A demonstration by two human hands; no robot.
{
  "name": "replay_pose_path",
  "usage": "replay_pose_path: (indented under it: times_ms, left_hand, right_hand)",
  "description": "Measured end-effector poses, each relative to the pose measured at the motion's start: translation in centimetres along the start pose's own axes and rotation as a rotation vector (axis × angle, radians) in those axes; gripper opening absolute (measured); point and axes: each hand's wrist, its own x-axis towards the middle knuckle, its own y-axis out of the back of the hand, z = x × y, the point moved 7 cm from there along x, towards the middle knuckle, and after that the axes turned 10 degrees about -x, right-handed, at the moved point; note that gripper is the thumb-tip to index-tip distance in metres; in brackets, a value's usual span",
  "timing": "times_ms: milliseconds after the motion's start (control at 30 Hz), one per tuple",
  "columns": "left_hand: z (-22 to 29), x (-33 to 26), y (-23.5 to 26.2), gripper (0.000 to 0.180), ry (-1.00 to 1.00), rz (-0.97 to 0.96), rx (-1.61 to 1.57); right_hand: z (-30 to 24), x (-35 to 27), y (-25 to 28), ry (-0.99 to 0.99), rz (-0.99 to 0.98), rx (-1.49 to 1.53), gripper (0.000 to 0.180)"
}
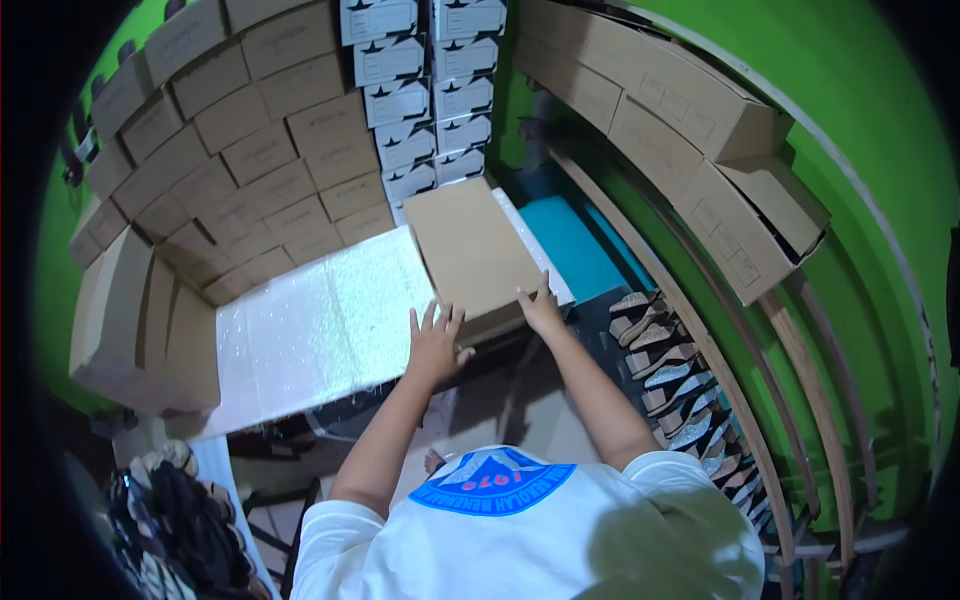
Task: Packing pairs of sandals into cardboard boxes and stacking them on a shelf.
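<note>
A flat, closed brown cardboard box lies in front of me on a table, its near side facing me. My left hand is at its near left corner, fingers spread and open, fingertips at the box's edge. At the near right corner, my right hand grips the box, with the thumb by the top edge and the index finger along the right side. Its other fingers are mostly hidden. Left of the box, a shiny, clear plastic-like covering spreads over the pale tabletop.
Brown cartons are stacked along the back left, beside columns of white boxes with black stars. Another carton stands at the table's left end. Shoes fill a rack on the right, below long cartons. More shoes sit lower left.
</note>
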Motion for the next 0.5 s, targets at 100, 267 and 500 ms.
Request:
replay_pose_path:
  times_ms: [100, 267, 500]
  left_hand:
    - [1.3, -1.6, 0.0, 0.071, -0.071, -0.066, -0.013]
    - [3.3, -3.9, -0.7, 0.074, -0.325, -0.189, -0.091]
    - [-2.6, -1.0, 1.9, 0.073, -0.239, -0.258, -0.178]
  right_hand:
    - [-0.8, -0.6, 0.1, 0.062, 0.106, -0.020, 0.096]
    - [-2.5, 0.4, -0.7, 0.122, -0.058, 0.480, 0.106]
    - [-6.8, 1.8, -5.7, 0.235, -0.112, 0.222, 0.082]
